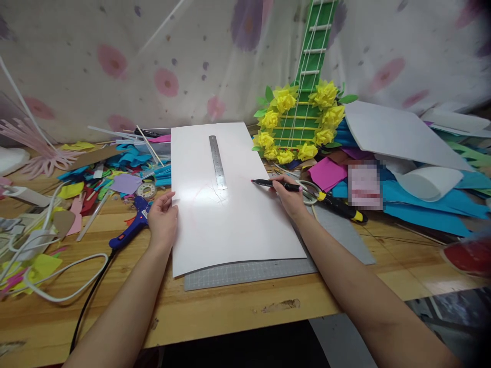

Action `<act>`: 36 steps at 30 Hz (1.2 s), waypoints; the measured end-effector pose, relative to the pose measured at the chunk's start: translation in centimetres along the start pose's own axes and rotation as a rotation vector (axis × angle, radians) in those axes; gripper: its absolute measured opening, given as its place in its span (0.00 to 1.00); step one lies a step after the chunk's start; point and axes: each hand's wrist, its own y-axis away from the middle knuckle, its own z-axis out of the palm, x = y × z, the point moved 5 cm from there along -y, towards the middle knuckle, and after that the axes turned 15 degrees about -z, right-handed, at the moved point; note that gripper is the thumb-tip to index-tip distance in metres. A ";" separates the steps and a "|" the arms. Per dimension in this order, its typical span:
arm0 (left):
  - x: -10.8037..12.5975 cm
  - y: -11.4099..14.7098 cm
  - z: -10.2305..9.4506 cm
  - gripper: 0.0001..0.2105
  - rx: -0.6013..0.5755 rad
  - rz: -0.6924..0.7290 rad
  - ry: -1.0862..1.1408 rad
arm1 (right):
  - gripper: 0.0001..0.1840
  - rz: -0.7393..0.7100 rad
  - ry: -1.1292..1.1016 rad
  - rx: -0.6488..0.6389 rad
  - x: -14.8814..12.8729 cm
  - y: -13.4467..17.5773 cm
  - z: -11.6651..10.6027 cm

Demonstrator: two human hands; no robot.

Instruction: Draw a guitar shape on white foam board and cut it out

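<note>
1. The right hand (286,194) is wrapped around a black pen (263,183). The pen points to 9 o'clock, over the big white sheet (230,235).
2. The left hand (163,220) curls at the sheet's 9 o'clock edge. I cannot tell if it pinches.
3. The metal ruler (217,161) lies on the sheet, at 10 o'clock from the right hand.
4. The blue glue gun (132,227) lies at 9 o'clock, just beside the left hand.
</note>
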 end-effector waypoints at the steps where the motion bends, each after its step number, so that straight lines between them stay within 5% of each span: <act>1: 0.0 0.0 0.0 0.17 0.000 -0.001 -0.001 | 0.07 0.008 -0.009 0.010 0.0 0.1 -0.3; 15: -0.2 -0.2 0.0 0.17 -0.008 0.002 0.000 | 0.11 -0.046 -0.072 -0.116 -0.4 -0.3 1.1; 24: -0.2 -0.2 -0.1 0.17 -0.013 -0.002 0.002 | 0.07 0.015 -0.016 -0.033 0.7 0.4 -1.4; 36: -0.3 -0.4 -0.1 0.17 -0.006 -0.005 0.015 | 0.07 0.006 0.005 -0.054 0.0 0.7 -1.5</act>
